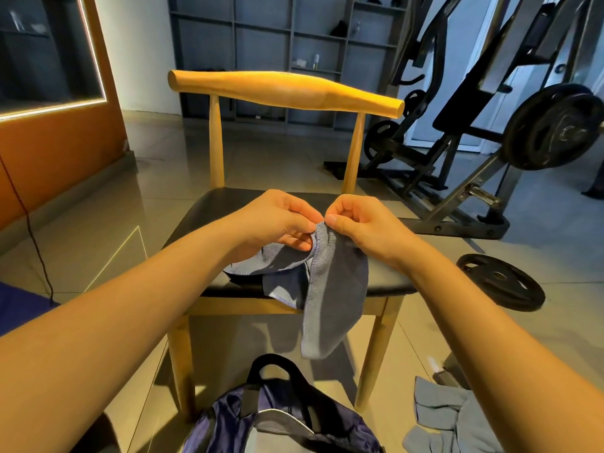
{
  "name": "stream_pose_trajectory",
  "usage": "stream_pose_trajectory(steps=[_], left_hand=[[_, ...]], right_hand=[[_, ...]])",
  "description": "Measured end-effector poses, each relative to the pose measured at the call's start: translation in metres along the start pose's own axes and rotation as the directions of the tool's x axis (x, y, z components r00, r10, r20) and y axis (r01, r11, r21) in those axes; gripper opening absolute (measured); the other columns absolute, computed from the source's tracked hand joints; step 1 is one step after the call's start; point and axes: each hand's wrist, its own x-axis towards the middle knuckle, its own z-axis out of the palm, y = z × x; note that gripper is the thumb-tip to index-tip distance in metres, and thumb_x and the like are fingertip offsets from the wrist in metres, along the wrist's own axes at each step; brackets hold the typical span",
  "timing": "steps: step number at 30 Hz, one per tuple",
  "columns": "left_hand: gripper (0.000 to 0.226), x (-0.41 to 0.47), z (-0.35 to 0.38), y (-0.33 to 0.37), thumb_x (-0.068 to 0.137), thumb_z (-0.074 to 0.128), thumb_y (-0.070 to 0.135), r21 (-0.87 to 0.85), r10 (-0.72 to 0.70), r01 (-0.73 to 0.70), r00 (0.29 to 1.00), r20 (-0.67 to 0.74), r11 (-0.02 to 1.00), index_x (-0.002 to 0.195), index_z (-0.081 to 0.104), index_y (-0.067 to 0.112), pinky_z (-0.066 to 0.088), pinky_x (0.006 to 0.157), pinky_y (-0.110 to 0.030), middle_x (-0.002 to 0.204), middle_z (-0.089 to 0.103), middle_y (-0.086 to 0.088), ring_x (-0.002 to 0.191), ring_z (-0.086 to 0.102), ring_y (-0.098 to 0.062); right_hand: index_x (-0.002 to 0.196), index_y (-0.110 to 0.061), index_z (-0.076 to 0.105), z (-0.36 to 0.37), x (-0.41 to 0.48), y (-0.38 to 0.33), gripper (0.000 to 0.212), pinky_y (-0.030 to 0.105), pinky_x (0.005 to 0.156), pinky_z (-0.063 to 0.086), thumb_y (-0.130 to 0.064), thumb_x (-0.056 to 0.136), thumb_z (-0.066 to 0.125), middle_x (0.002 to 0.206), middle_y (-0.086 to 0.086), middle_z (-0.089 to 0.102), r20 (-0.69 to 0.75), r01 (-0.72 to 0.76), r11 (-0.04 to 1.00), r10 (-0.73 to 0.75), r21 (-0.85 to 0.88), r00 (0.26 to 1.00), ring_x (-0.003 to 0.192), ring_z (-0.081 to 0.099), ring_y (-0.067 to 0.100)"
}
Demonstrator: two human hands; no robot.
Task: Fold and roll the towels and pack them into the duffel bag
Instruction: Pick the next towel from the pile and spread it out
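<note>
- Over the front half of the chair seat [202, 217]: blue-grey towel [333, 289], bunched, partly resting on the seat, partly hanging past the front edge toward the floor.
- Narrow pinch from the left grip [277, 220], thumb and fingertips on the stitched hem at the towel's raised corner, above the middle of the seat.
- Narrow pinch from the right grip [366, 223] too, thumb against curled forefinger on the same hem, just beside the left.
- Judged as the very start of folding: seemingly finding a corner and working along the edge to spread the cloth out. No crease, fold or roll visible in it yet.
- On the floor below the seat's front edge: duffel bag [287, 420], dark blue, handle standing up, mouth seemingly open. Cannot tell whether anything is packed inside, with most of the bag cut off by the bottom of the view.
- On the floor near the chair's front right leg: second towel [457, 416], grey-blue, crumpled, not folded.
- Left to do, by this reading, nearly everything: flatten and fold the held towel on the seat, roll it, lower it into the bag, then the same for the one on the floor.
- Farther right on the floor: loose weight plate [500, 282] and gym machine [457, 204], well apart from the towels and no part of the task.
</note>
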Motion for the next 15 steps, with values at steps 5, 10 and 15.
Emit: stream_pose_trajectory(steps=[5,10,15], left_hand=[[0.018,-0.001,0.003,0.001,0.099,0.06,0.0,-0.013,0.006,-0.006,1.0,-0.017,1.0,0.105,0.075,0.007,0.059,0.068,-0.022,0.092,0.077,-0.012,0.081,0.075,-0.017],[0.02,-0.001,0.006,0.0,0.099,0.06,0.001,0.006,-0.009,0.009,0.999,-0.036,1.0,0.11,0.075,0.006,0.06,0.071,-0.024,0.098,0.076,-0.014,0.085,0.075,-0.02],[0.016,-0.002,0.008,0.001,0.096,0.065,0.005,-0.024,-0.012,0.011,0.999,-0.039,1.0,0.108,0.076,0.008,0.061,0.073,-0.026,0.096,0.077,-0.013,0.086,0.076,-0.023]], right_hand=[[0.089,-0.025,0.068,0.007,0.0,0.0,0.012,0.02,0.069,0.047,-0.025,0.1,0.062,0.084,-0.005,0.07,-0.078,0.01,1.0,-0.012,-0.028,0.997,0.078,0.064,0.007],[0.086,-0.023,0.067,0.011,0.001,-0.003,0.014,0.02,0.068,0.047,-0.024,0.1,0.063,0.086,0.001,0.072,-0.089,0.02,1.0,-0.021,-0.013,0.996,0.079,0.065,0.011],[0.084,-0.026,0.064,0.015,0.001,-0.004,0.016,0.013,0.063,0.042,-0.025,0.1,0.063,0.08,-0.005,0.068,-0.126,0.012,0.997,-0.022,-0.075,0.992,0.075,0.061,0.007]])
